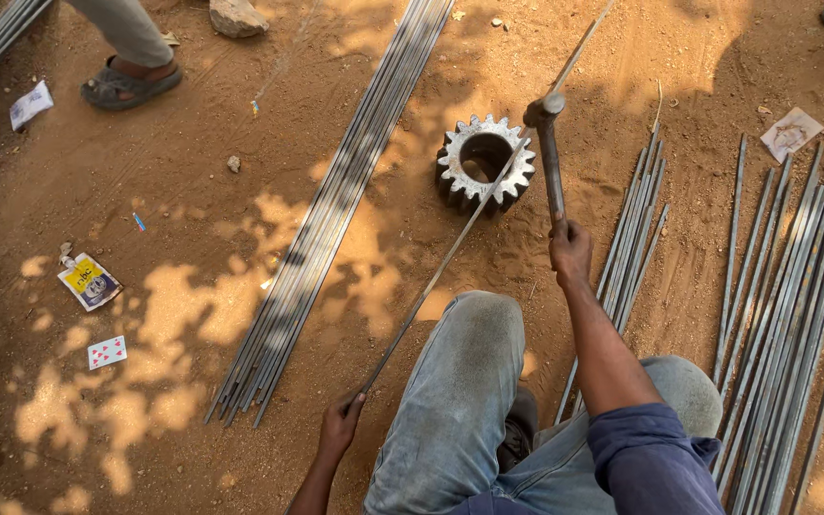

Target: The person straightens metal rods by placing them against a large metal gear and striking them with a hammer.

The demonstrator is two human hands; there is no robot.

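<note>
Long bundle (326, 219) at 10 o'clock lying untouched; more rods (793, 315) at 3 (worked or not, unclear). Gear (485, 162) at 12, rod (450, 257) laid across. Hammer (547, 153) raised, right hand (570, 250) clenched; left hand (340, 424) gripping rod's end.

The gear (485, 162) is dull grey metal; the rods (321, 229) are smooth, faintly shiny steel. The ground (145, 172) is rough, sandy earth.
</note>
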